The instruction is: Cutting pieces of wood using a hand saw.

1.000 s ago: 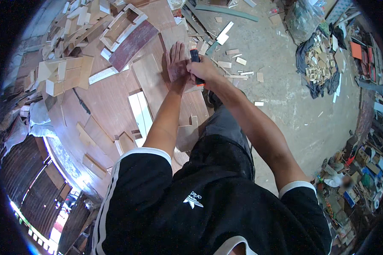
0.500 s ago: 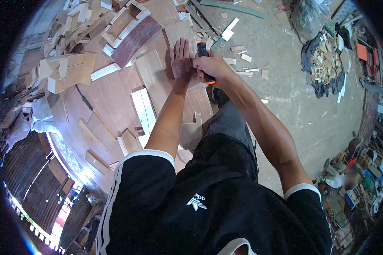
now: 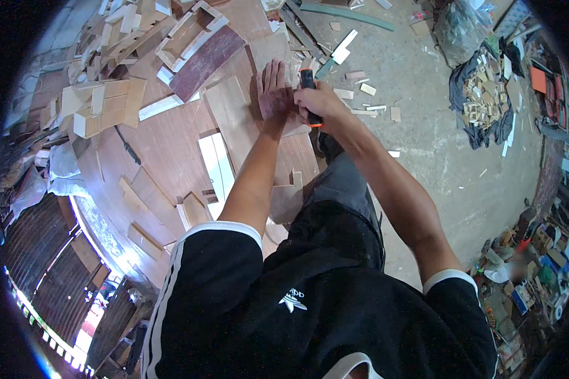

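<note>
My left hand [image 3: 273,90] lies flat, fingers spread, pressing down on a brown wooden board [image 3: 278,52] that rests on a large plywood sheet [image 3: 171,142]. My right hand [image 3: 319,103] is closed around a hand tool with a black and orange handle [image 3: 308,83], held right beside the left hand at the board's right edge. The tool's working end is hidden behind my fingers. Both forearms reach forward from my black shirt with white stripes.
Wood offcuts and small frames [image 3: 193,28] are piled at the upper left. Loose scraps [image 3: 367,88] dot the concrete floor at right. A dark cloth holding wood blocks [image 3: 483,101] lies at upper right. Cluttered items [image 3: 531,265] line the right rim.
Both hands stay together on the board; the view has shifted slightly, so they sit a little higher and further left. The right hand's grip on the tool is unchanged.
</note>
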`<state>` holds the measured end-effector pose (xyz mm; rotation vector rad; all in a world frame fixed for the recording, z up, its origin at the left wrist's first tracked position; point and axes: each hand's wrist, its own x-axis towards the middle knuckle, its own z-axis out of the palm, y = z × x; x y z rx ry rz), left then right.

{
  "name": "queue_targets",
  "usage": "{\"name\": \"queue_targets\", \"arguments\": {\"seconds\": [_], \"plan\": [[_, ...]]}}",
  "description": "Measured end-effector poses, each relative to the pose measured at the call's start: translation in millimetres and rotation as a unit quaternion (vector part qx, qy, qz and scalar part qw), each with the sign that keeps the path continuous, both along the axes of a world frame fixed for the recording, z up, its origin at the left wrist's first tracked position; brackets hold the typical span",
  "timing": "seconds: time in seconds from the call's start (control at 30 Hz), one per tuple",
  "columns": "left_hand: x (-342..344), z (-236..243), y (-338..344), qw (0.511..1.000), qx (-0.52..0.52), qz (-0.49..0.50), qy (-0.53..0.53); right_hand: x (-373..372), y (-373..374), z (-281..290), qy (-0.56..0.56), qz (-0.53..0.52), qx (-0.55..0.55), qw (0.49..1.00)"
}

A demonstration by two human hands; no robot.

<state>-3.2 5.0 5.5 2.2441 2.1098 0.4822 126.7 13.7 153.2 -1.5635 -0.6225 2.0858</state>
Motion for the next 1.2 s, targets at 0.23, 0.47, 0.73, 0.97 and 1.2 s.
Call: {"name": "queue_targets", "arguments": {"seconds": [0.23,0.47,0.73,0.97,1.2], "plan": [[8.1,-7.0,5.0,0.999,0.025,-0.01,0.028,-3.7,14.8,-24.7,-0.052,0.025,0.044,0.997],[20.9,2.7,7.5,0.999,0.009,-0.021,-0.043,9.5,19.7,-33.8,-0.059,0.007,0.025,0.998],[18.1,-3.0,9.8,1.0,-0.008,-0.007,0.015,-2.1,13.5,-29.4,-0.093,-0.007,0.053,0.994],[9.8,5.8,1.4,0.991,-0.027,0.009,0.133,5.7,7.6,-27.1,-0.043,0.002,0.035,0.998],[4.6,4.1,4.9,1.0,0.01,-0.002,-0.028,-2.4,9.1,-9.7,-0.062,0.023,0.033,0.997]]}}
